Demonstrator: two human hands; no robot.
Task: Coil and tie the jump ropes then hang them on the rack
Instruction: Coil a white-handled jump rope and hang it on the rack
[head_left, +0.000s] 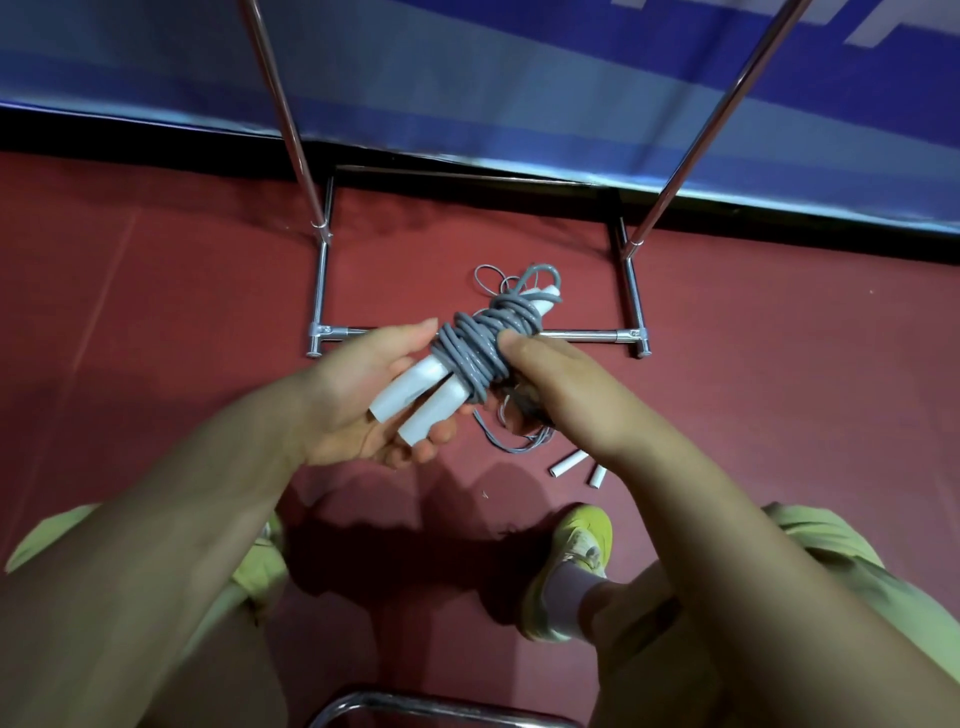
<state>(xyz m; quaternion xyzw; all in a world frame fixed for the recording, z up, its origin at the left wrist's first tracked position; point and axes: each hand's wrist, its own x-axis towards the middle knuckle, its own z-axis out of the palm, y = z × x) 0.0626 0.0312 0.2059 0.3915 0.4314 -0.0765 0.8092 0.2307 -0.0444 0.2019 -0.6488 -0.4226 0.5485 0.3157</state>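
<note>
Slippage looks likeliest: grey jump rope (483, 348), coiled round its white handles (415, 397), sits mid-frame w/ left hand (374, 400) cupping handles and right hand (540, 379) pinching coils, so wraps may unwind if the pinch loosens; right fingertips, tail end and rack (631, 332) top unseen.

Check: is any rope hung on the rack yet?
No. The rack poles and base bars in view carry no rope; one coiled rope is in both hands, and another rope lies on the floor.
</note>
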